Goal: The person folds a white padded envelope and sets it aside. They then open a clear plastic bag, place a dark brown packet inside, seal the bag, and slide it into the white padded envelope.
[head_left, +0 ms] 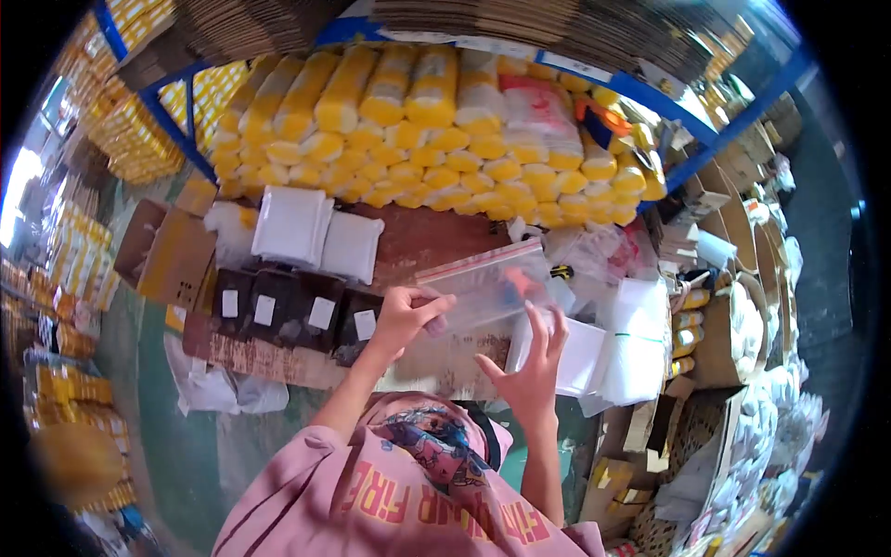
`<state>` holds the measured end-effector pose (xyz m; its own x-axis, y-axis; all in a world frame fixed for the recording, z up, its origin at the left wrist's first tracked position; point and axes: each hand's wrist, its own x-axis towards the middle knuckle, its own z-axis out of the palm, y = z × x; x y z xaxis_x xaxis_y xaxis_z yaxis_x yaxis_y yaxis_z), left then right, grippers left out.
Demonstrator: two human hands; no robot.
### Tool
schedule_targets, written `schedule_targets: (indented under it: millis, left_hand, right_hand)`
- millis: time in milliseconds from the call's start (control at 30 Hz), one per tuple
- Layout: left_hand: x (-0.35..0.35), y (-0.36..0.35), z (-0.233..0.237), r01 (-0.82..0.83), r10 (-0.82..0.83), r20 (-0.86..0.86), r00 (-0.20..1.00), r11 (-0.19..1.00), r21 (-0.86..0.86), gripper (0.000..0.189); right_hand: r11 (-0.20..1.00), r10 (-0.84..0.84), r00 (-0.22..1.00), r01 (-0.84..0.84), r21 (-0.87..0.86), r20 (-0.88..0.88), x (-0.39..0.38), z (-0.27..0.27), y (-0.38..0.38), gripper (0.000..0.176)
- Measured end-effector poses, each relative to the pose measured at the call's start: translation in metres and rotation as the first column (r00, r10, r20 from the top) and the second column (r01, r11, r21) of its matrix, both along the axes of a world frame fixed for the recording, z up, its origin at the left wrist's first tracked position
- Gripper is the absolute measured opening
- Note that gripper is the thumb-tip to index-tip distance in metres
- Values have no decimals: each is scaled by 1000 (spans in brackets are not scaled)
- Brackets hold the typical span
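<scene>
A clear zip-lock bag (478, 295) with a red line along its top edge is held out over the work table (264, 360). My left hand (415, 318) is closed on the bag's left side, thumb and fingers pinching the plastic. At the bag's lower right, my right hand (531, 367) is open with thumb and fingers spread, its fingertips overlapping the bag's edge. Just behind the right hand lies a flat white pack (577, 357). Left of the left hand is a row of dark packs with white labels (320, 314).
White packs (290, 227) are stacked at the table's back left, beside an open cardboard box (167, 255). A white plastic roll (633, 343) lies on the right. Yellow-and-white bundles (408, 139) fill the shelf behind, under blue beams (640, 88). Cartons (724, 334) line the right side.
</scene>
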<state>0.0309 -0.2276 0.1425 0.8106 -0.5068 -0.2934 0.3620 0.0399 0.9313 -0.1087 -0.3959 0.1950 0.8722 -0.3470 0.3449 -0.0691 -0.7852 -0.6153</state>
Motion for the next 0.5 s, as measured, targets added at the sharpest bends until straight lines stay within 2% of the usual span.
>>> schedule_targets:
  millis: [33,67,100,133,167,200,233,267,300,333,433,467,500]
  left_hand:
    - [-1,6,10,33,-37,48,998,996,82,15]
    - [0,12,15,108,-114,79,990,991,75,15]
    - [1,20,18,181,-188,108,976,981,75,15]
    - [0,29,20,250,-258,131,957,965,80,15]
    - [-1,36,24,329,-351,143,925,931,159,14]
    - [-1,49,16,363,-398,260,880,916,174,16]
    - [-2,57,22,452,-478,199,855,877,163,17]
    - [-2,65,29,549,-565,139,813,824,141,18]
    - [-2,72,21,618,-631,220,744,775,133,19]
    - [0,79,21,643,-669,196,717,743,186,19]
    - [10,102,25,672,-758,136,637,633,383,21]
    - [13,110,12,660,-735,156,660,666,348,22]
    - [15,115,-8,656,-719,179,672,690,307,22]
  right_hand:
    - [996,15,1000,-14,-92,15,10,2,7,86]
    - [983,38,999,-32,-180,31,19,4,14,91]
    - [987,77,992,-62,-150,98,28,4,19,86]
    - [981,146,987,-135,-139,68,37,5,25,84]
    - [970,218,975,-212,-122,36,45,6,28,82]
    - [952,291,957,-289,-105,8,51,6,29,81]
    - [915,400,915,-396,72,-53,54,3,26,75]
    - [788,509,845,-381,483,-162,59,-3,24,54]
    - [697,578,778,-317,643,-244,57,-16,18,41]
    - [599,648,697,-217,771,-307,55,-27,15,29]
    - [442,705,667,-147,885,-241,48,-30,22,18]
    - [425,744,603,-94,900,-288,47,-28,25,21]
    - [458,765,567,-142,878,-307,48,-30,29,22]
